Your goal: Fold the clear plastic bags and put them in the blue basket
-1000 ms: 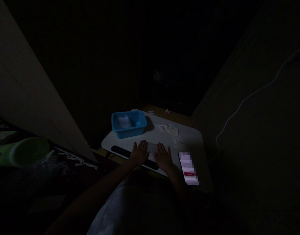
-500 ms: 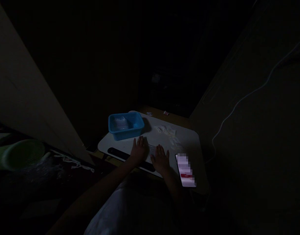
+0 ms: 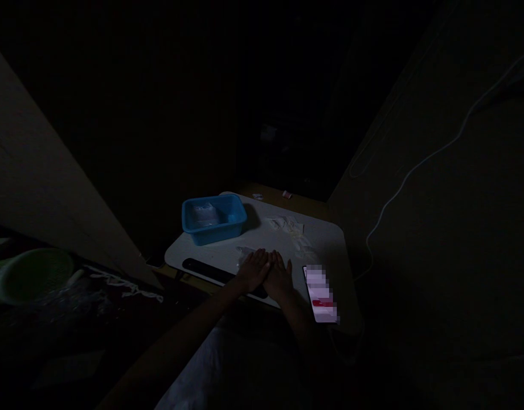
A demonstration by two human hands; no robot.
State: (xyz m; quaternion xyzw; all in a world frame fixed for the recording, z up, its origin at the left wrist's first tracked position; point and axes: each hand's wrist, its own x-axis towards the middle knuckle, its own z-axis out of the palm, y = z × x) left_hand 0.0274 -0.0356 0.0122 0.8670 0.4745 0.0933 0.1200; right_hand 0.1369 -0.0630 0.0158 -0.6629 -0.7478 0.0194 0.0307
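Note:
My left hand [image 3: 254, 271] lies flat, palm down, near the front of the small white table [image 3: 326, 233]. Beside it, touching or nearly touching, my right hand [image 3: 279, 278] rests with its fingers stretched forward. A clear plastic piece [image 3: 245, 250] shows at the left hand's far side; the rest of it is hidden under the hands. Behind and to the left stands a blue basin [image 3: 217, 232] with a clear plastic packet [image 3: 205, 214] inside. Several pale, flat packets [image 3: 287, 225] lie toward the back right of the table.
A lit phone [image 3: 320, 293] lies at the table's right front. A dark slot [image 3: 211, 270] runs along the front edge. Small wrappers [image 3: 286, 195] are behind the table. A green basket [image 3: 35, 276] stands at far left; a white cable [image 3: 416, 166] hangs at right.
My left hand has moved right, next to my right hand, over the clear plastic that lay between them. The view has shifted slightly.

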